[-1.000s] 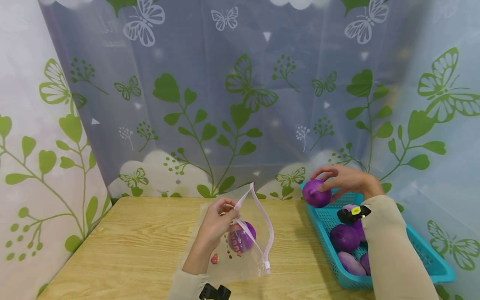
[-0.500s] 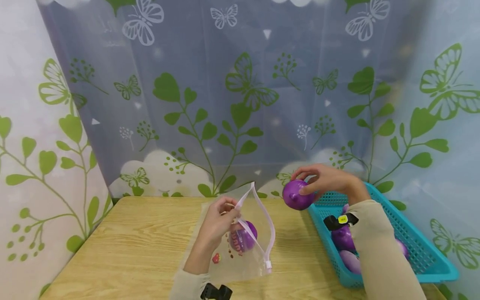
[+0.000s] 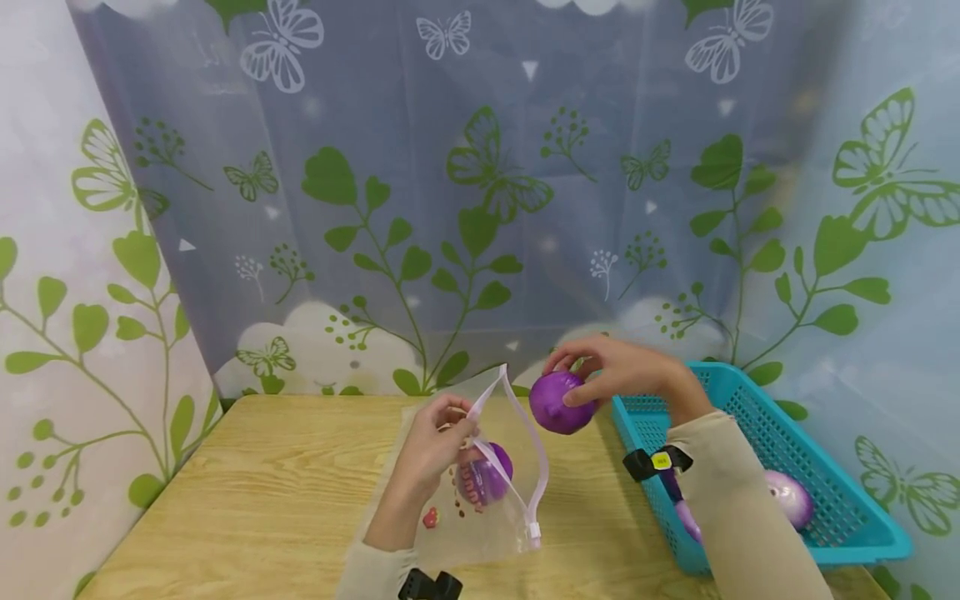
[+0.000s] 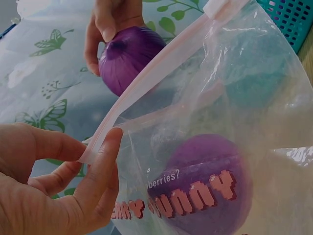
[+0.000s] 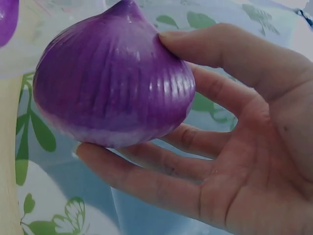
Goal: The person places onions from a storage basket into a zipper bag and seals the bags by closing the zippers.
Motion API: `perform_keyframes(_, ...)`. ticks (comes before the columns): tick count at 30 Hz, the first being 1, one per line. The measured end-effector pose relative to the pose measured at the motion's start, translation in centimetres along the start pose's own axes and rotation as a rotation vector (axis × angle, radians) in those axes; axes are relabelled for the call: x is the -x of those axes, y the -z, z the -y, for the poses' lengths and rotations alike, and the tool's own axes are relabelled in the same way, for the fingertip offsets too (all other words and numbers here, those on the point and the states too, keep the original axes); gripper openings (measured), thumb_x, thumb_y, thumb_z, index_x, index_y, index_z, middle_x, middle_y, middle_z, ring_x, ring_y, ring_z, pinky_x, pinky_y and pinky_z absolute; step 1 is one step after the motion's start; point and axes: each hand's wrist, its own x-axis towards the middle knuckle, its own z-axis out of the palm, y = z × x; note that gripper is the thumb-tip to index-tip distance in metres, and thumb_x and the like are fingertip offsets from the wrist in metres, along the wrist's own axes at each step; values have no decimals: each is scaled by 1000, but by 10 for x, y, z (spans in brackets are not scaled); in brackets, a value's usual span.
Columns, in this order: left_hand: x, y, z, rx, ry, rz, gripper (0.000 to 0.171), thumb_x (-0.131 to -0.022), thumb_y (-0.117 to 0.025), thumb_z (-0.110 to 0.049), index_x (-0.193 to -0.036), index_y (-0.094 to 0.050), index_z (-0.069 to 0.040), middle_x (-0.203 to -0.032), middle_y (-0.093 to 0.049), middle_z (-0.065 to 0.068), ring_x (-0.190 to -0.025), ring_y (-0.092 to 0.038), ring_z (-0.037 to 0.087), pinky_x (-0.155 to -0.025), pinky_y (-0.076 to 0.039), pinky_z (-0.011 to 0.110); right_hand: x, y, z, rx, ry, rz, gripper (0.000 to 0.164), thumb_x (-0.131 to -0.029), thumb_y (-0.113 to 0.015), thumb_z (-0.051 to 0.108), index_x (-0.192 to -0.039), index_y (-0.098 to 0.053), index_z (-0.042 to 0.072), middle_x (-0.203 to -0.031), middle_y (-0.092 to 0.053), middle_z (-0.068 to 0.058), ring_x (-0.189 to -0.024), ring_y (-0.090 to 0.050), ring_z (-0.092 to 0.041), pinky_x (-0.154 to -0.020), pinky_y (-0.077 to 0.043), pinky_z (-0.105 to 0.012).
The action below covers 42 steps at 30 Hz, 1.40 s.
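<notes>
My left hand [image 3: 431,446] pinches the pink-edged mouth of a clear zip bag [image 3: 495,529], whose opening gapes toward the right. Inside the bag lies a purple onion [image 4: 210,181], seen through printed lettering. Held in the air by my right hand [image 3: 626,371] is another purple onion [image 3: 557,404], just right of the bag's mouth and apart from it. The right wrist view shows thumb and fingers curled round this onion [image 5: 115,83], its pointed tip upward. In the left wrist view the right hand [image 4: 115,17] and its onion appear behind the zip edge.
A turquoise perforated basket [image 3: 847,508] stands at the right of the wooden table [image 3: 262,492]. It holds more onions, one of them a pale purple onion [image 3: 791,498]; my right forearm hides part of it. A patterned curtain [image 3: 420,208] rises behind the table.
My right hand has carried its onion leftward from above the basket to beside the bag's mouth. The left hand and the bag stay nearly in place.
</notes>
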Motion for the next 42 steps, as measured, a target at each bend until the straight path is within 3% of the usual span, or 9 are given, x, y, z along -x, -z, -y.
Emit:
perform_keyframes(13,-2,-1,1,21,-7,3,11,-101,-58,1,-111,-60,4,-94,-59,12,-83,-63,18,-69,-66,32,-13,-29,18,36,86,49,43,-91,-76,19,-131,-64,11,-124,-64,-14,-111,-67,-31,-79,-64,-35)
perform_keyframes(22,-2,-1,2,31,-12,8,11,-100,-58,2,-110,-60,5,-93,-60,11,-82,-63,17,-68,-65,31,-18,-43,22,97,123,16,43,-90,-77,19,-130,-65,14,-122,-67,-9,-110,-67,-28,-85,-62,-33)
perform_keyframes(42,0,-2,0,25,-13,0,11,-102,-59,-1,-111,-60,5,-95,-59,11,-83,-62,18,-73,-67,36,-22,-65,20,148,134,-40,36,-91,-76,19,-125,-66,10,-117,-69,-12,-105,-70,-26,-77,-62,-24)
